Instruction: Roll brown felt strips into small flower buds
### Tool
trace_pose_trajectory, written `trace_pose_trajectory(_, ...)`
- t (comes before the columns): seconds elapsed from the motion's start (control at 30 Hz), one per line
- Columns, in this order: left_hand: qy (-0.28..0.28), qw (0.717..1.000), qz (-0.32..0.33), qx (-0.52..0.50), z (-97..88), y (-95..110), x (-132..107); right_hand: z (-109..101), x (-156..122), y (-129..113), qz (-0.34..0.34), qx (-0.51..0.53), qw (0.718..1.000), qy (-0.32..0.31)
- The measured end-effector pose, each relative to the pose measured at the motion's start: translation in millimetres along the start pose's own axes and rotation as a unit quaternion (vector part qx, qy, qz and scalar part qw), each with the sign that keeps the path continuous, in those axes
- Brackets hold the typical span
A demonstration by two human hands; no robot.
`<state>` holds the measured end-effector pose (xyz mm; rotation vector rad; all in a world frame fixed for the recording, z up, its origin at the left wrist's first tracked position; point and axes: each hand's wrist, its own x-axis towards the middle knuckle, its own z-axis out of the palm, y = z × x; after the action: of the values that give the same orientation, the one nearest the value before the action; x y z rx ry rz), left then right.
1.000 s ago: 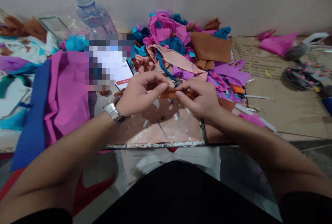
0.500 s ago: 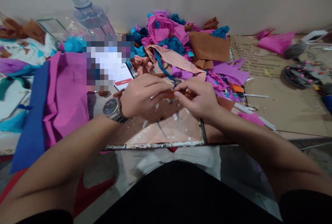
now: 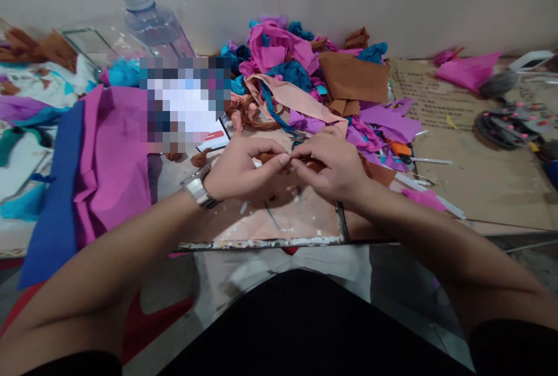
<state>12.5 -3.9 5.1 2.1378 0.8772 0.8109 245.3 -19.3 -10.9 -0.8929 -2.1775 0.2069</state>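
Brown and crumpled, a narrow paper-like strip [image 3: 316, 165] is grasped in both hands over the pale, scrap-littered surface [image 3: 300, 219]. It is pinched between thumb and forefinger by the left hand [image 3: 238, 169] and likewise by the right hand [image 3: 335, 161], the fingertips being set close together; much of the strip is hidden by the fingers. The left wrist is circled by a silver metal watch [image 3: 200, 188]. Beyond the hands, crumpled pink, teal and purple paper [image 3: 288, 53] is heaped beside a flat brown rectangular sheet [image 3: 355, 78]. A partly pixelated smartphone [image 3: 213, 136] is placed just beyond the left hand, with a clear white-capped plastic bottle [image 3: 157, 30] behind it. At the left, a folded pink sheet [image 3: 120, 143] is laid alongside a blue sheet [image 3: 54, 196].
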Motion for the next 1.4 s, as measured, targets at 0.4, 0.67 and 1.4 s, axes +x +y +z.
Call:
trace_pose_trajectory(0.4, -0.019, 0.996, -0.052, -0.064, 0.5, -0.3, 3.8, 1.8, -0.1, -2.9, 0.028, 0.012, 1.0, 0.009)
trace_pose_trajectory(0.67, -0.054, 0.992, -0.072, -0.087, 2.8, 1.6, 5.4, 3.8, 0.1, -1.9, 0.033, 0.003, 0.999, 0.01)
trace_pose_trajectory(1.4, -0.108, 0.95, -0.161, -0.242, -4.8, 0.6, 7.1, -1.9, -1.4, 8.3, -0.141, -0.117, 0.983, 0.022)
